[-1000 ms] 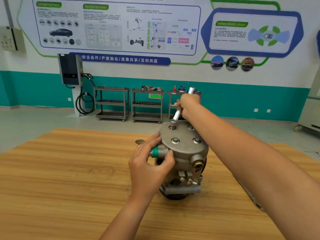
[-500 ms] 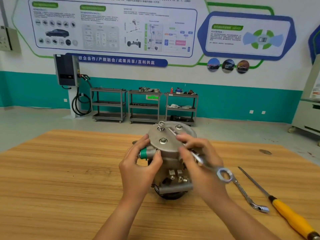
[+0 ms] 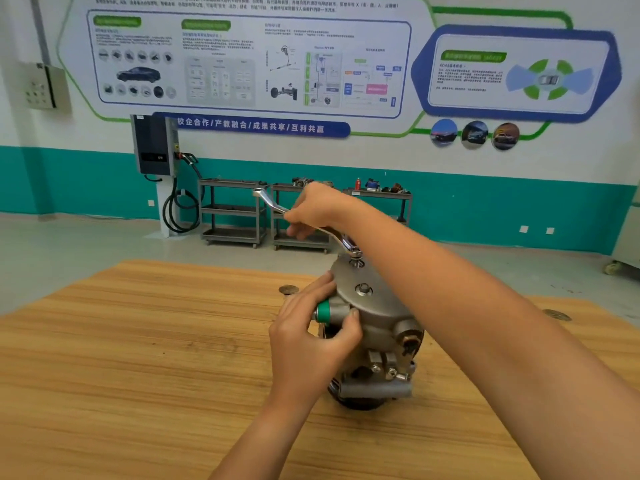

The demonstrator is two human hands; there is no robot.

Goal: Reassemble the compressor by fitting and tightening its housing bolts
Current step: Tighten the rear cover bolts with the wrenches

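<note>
The grey metal compressor [image 3: 377,327] stands upright on the wooden table [image 3: 138,358], its round end cover facing up. One housing bolt [image 3: 363,289] sits in the cover's middle. A second bolt [image 3: 356,262] at the far rim has the ring end of a chrome wrench [image 3: 277,207] seated on it. My right hand [image 3: 315,209] grips the wrench's shaft above and behind the compressor, with the forearm crossing over the cover's right side. My left hand [image 3: 308,337] holds the compressor's left side, thumb and fingers around the port with the green cap [image 3: 323,310].
Two small round metal discs lie on the table, one [image 3: 288,289] behind the compressor and one [image 3: 557,315] at the far right. Grey tool carts [image 3: 235,213] and a wall charger [image 3: 154,147] stand by the far wall. The table's far edge runs behind the compressor.
My right hand, holding the wrench low in front of the compressor half a second ago, has risen and set the ring end on the far bolt. My left hand has kept its hold.
</note>
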